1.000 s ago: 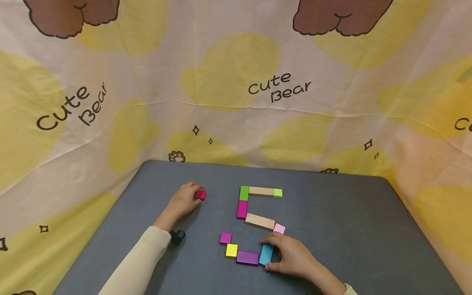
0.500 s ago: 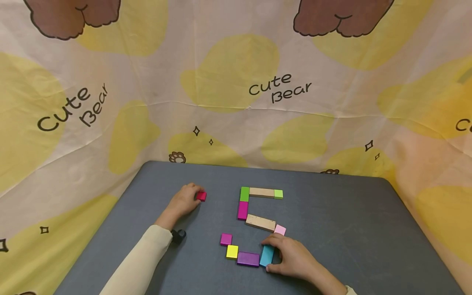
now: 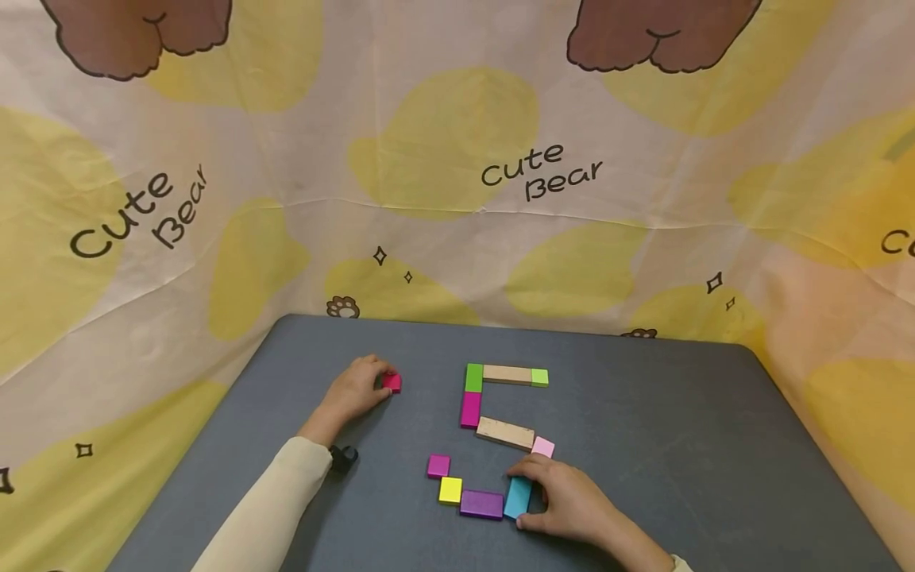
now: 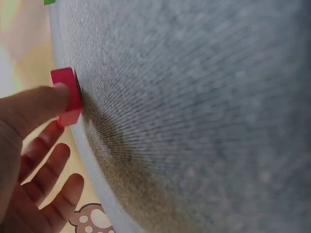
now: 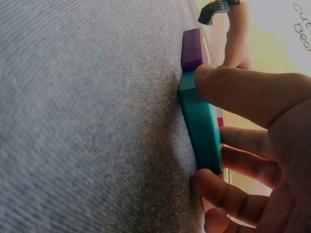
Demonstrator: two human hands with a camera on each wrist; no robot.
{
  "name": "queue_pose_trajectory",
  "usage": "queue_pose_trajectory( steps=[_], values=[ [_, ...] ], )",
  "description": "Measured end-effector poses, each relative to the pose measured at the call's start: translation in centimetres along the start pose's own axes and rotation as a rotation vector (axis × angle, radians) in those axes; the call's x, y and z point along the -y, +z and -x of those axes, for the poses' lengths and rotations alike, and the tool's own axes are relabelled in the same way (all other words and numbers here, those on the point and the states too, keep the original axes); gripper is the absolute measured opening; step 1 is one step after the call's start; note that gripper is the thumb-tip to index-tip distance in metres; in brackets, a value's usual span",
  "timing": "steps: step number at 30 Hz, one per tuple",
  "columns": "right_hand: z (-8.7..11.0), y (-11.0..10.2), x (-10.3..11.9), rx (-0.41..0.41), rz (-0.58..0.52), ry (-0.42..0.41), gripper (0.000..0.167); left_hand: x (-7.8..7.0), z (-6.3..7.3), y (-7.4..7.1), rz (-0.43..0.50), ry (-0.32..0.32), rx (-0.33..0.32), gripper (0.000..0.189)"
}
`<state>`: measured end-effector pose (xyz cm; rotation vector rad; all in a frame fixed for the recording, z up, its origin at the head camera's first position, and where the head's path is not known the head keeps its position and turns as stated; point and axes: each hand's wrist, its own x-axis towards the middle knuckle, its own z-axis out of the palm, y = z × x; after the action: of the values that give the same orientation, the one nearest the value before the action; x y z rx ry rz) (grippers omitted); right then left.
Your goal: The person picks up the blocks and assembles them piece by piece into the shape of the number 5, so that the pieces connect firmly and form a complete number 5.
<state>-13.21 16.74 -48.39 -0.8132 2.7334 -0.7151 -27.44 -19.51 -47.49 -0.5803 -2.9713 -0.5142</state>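
Note:
My left hand [image 3: 355, 389] pinches a small red block [image 3: 392, 384] at the left of the grey table. In the left wrist view the thumb [image 4: 41, 104] lies on the red block's near face, and the other fingers are spread behind it. At the lower middle, my right hand [image 3: 572, 496] holds a blue block [image 3: 518, 499] by its ends, thumb at the near end and fingers at the far one. The right wrist view shows this blue block [image 5: 200, 124] flat on the table, its end against a purple block [image 5: 193, 49].
Blocks form a 5-like line: light green [image 3: 539, 377], wooden [image 3: 507, 374], green [image 3: 474, 377], magenta [image 3: 470, 410], a second wooden block [image 3: 505, 432], pink [image 3: 543, 447], then blue, purple, yellow [image 3: 450, 490] and a magenta cube [image 3: 439, 465]. A patterned cloth [image 3: 443, 159] hangs behind the table.
The red block has turned slightly and shifted a little toward the near side in the left hand's fingers. My right hand stays on the blue block.

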Motion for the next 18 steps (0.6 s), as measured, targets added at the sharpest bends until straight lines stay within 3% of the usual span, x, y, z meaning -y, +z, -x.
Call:
queue_pose_trajectory(
  steps=[6,18],
  values=[
    [0.0,0.1,0.0,0.002,-0.001,-0.001,0.054,-0.7,0.8,0.1,-0.011,0.073,0.011,0.030],
    [0.0,0.1,-0.2,-0.024,0.020,-0.015,0.054,-3.5,2.6,-0.1,0.021,0.194,0.067,0.028]
  ],
)
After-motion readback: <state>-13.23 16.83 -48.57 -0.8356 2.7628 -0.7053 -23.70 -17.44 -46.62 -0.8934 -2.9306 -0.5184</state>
